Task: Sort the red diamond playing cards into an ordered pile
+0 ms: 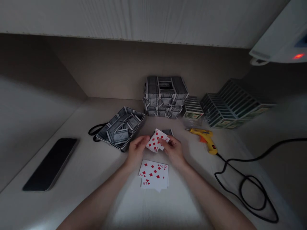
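Between both hands, a few playing cards (154, 142) are held face up and tilted, the top one showing red diamonds. My left hand (136, 147) pinches their left edge. My right hand (174, 149) grips them from the right, its thumb lying across the face. On the table below the hands rests a loose pile of diamond cards (152, 174), with a 7 on top and corners of a 5 and a 6 sticking out. Just behind the held cards lies a patterned card back (168, 132), partly hidden.
Left of the hands stands a tray made of cards (102, 135) with small folded pieces inside; black scissor handles (96, 129) poke out beside it. A phone (50, 164) lies farther left. Behind are stacked card-made cases (165, 95) and card boxes (230, 105). A yellow glue gun (205, 139) trails a black cord (242, 185).
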The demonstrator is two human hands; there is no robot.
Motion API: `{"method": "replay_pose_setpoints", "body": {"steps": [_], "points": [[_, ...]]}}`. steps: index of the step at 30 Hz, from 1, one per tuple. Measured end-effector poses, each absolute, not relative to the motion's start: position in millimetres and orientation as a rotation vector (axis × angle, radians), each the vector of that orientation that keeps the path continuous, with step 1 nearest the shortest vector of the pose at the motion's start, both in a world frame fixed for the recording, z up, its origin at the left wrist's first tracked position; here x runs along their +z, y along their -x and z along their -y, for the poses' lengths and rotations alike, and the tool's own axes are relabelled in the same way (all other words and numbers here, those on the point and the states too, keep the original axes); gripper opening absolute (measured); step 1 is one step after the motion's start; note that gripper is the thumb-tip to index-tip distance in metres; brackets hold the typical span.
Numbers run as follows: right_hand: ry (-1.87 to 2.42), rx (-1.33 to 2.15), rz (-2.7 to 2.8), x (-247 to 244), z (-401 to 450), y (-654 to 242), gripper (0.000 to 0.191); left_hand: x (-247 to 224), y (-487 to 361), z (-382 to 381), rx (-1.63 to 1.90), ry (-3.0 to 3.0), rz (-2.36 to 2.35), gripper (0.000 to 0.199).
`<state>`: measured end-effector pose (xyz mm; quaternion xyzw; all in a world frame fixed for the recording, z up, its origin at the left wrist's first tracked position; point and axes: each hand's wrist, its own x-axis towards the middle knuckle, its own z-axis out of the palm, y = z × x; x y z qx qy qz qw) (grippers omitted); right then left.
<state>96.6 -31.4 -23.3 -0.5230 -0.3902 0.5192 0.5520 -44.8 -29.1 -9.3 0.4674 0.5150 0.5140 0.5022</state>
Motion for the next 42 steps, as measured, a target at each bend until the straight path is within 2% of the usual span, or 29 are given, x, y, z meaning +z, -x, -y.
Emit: {"method": "replay_pose_setpoints", "body": {"steps": [9, 19, 29, 34, 42], "points": [[1.247, 1.218, 0.961, -22.9, 31.0, -98.4, 0.025, -12.0, 45.0, 26.2, 1.121, -1.236, -1.261, 0.025], [0.930, 1.582, 0.757, -20.1, 27.1, -107.8, 0.024, -9.9, 44.3, 26.2, 1.216, -1.174, -1.338, 0.026], [1.093, 1.367, 0.897, -20.2, 26.5, -104.4, 0.020, -10.9, 44.5, 29.5, 1.065, -1.302, -1.214, 0.026], [1.115, 1.304, 0.974, -17.7, 29.3, -100.7, 0.023, -13.5, 43.0, 29.0, 1.143, -1.322, -1.216, 0.033], [1.166, 1.041, 1.086, -26.9, 30.8, -100.3, 0.017, -23.3, 45.7, 24.8, 1.217, -1.546, -1.296, 0.017]]}}
